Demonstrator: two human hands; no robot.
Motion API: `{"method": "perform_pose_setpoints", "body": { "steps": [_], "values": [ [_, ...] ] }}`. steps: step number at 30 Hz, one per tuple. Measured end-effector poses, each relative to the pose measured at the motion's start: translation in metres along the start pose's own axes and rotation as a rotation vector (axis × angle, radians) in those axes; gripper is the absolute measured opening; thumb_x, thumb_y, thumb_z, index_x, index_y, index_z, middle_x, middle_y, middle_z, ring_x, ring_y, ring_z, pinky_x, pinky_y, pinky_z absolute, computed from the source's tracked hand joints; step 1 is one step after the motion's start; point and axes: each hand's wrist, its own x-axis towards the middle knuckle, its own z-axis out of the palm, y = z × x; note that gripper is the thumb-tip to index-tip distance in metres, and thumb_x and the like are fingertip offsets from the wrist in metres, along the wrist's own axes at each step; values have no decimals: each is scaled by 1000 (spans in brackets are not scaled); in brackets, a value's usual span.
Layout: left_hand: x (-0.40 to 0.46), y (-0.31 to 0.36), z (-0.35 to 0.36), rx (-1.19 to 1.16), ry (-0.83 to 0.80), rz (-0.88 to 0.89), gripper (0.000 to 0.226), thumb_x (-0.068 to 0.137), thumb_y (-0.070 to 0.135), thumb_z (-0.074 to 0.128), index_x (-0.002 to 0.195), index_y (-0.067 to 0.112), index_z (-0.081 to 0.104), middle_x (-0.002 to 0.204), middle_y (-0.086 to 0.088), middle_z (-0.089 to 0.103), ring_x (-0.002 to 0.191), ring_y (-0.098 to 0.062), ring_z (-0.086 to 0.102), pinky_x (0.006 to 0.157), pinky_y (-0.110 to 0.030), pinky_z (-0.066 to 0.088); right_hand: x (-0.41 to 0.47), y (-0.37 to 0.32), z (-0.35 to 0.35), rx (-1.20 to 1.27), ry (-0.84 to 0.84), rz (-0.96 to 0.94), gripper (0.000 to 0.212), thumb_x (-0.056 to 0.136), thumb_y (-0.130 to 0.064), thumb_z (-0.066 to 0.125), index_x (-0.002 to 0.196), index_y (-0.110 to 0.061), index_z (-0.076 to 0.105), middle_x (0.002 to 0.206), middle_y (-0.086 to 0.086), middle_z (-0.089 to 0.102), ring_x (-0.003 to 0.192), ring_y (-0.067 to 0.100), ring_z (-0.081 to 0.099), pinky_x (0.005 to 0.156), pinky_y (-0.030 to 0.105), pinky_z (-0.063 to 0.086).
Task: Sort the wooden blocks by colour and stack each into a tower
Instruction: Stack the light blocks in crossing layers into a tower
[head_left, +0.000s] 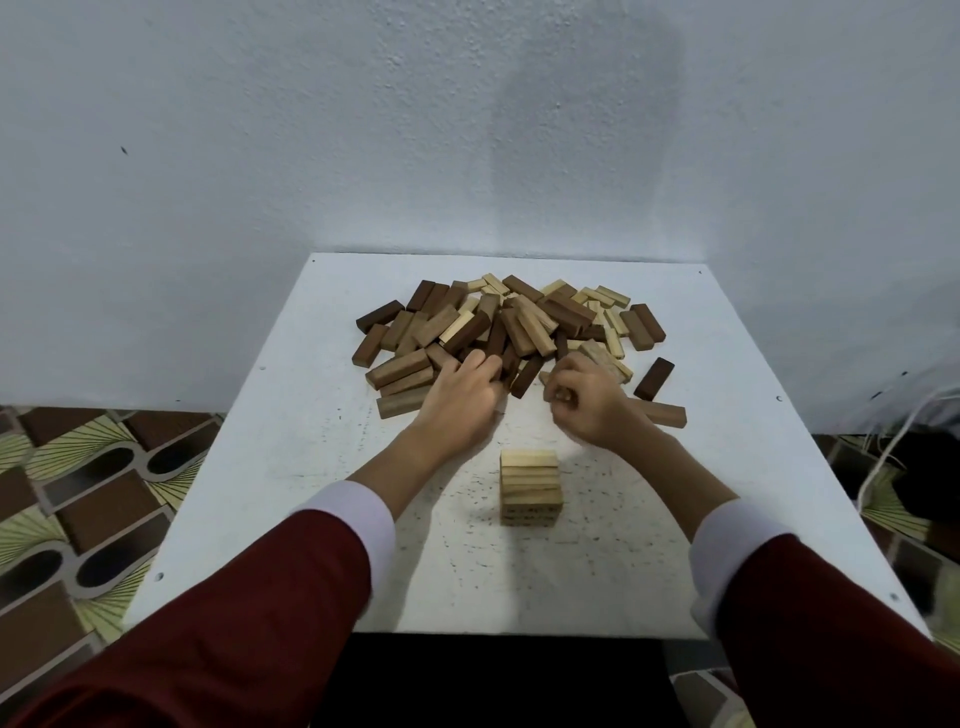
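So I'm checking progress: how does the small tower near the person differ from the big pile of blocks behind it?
The tower holds only pale blocks; the pile mixes pale, mid-brown and dark ones. The tower's blocks lie squared in neat layers; the pile's lie jumbled at all angles. The tower stands untouched, while both hands reach into the pile. Both sit on the white table.

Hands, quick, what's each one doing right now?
Left hand: fingers in the block pile; grip cannot be told.
Right hand: curled, apparently holding a light block.

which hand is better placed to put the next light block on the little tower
Right, probably. The right hand has its fingers curled at the pale blocks on the pile's near right. The light tower stands just below it. The left hand reaches among dark blocks.
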Motion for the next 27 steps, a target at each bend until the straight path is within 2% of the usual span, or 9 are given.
{"method": "perform_pose_setpoints", "body": {
  "steps": [3, 6, 9, 12, 14, 18, 21, 24, 27],
  "values": [
    [6, -4, 0, -103, -82, 11, 9, 86, 6, 58, 89, 2, 66, 100, -9, 57, 98, -23, 46, 76, -33, 42, 0, 5, -7, 91, 125, 76, 19, 71, 9, 68, 70, -2, 53, 78, 7, 48, 72, 20, 45, 60, 23, 36],
    [10, -7, 0, -119, -115, 19, 12, 88, 0, 52, 88, 2, 64, 98, -10, 57, 97, -23, 43, 79, -31, 41, 6, 11, -17, 145, 254, 241, 18, 82, 10, 51, 86, -7, 52, 94, 15, 54, 80, 27, 52, 60, 28, 37],
    [12, -5, -3, -113, -148, 20, 12, 89, 2, 50, 94, 6, 60, 98, -8, 59, 98, -21, 42, 73, -26, 34, 13, 21, -27, 76, 268, 413, 38, 91, -8, 55, 128, -4, 45, 131, 20, 40, 115, 33, 44, 85, 31, 37],
    [14, -1, -7, -206, -183, -22, 17, 89, 3, 47, 104, 8, 54, 105, -7, 59, 98, -21, 41, 71, -25, 31, 14, 30, -35, -8, 221, 555, 55, 89, -23, 57, 140, -15, 36, 133, 19, 40, 122, 38, 39, 96, 41, 37],
    [14, -2, -8, -280, -212, -54, 26, 86, 2, 49, 110, 11, 53, 107, -4, 57, 94, -17, 37, 71, -24, 28, 14, 40, -36, -120, 100, 651, 51, 89, -32, 58, 137, -21, 42, 130, 18, 43, 119, 39, 43, 94, 44, 40],
    [12, -6, -9, -399, -253, -84, 46, 83, 3, 54, 125, 22, 53, 100, 6, 49, 91, -11, 32, 74, -25, 28, 16, 46, -32, -123, 27, 737, 34, 89, -34, 60, 110, -8, 63, 122, 18, 50, 111, 36, 50, 89, 43, 47],
    [13, -7, -12, -445, -269, -117, 46, 82, 6, 59, 126, 21, 54, 100, 4, 46, 94, -13, 33, 78, -27, 33, 15, 43, -35, -90, 49, 752, 47, 87, -34, 63, 126, -12, 52, 122, 18, 49, 112, 35, 49, 88, 43, 46],
    [13, -7, -15, -507, -264, -151, 36, 80, 7, 63, 115, 16, 59, 99, 4, 46, 96, -13, 34, 79, -26, 32, 11, 35, -38, -58, 165, 767, 44, 88, -30, 62, 129, -15, 52, 119, 15, 52, 112, 33, 51, 82, 38, 44],
    [12, -9, -20, -607, -189, -204, 25, 80, 9, 66, 104, 11, 60, 99, 0, 49, 98, -17, 41, 76, -26, 32, 6, 19, -42, 152, 322, 688, 40, 89, -33, 61, 126, -18, 57, 113, 8, 60, 107, 28, 54, 75, 30, 37]
  ]
}}
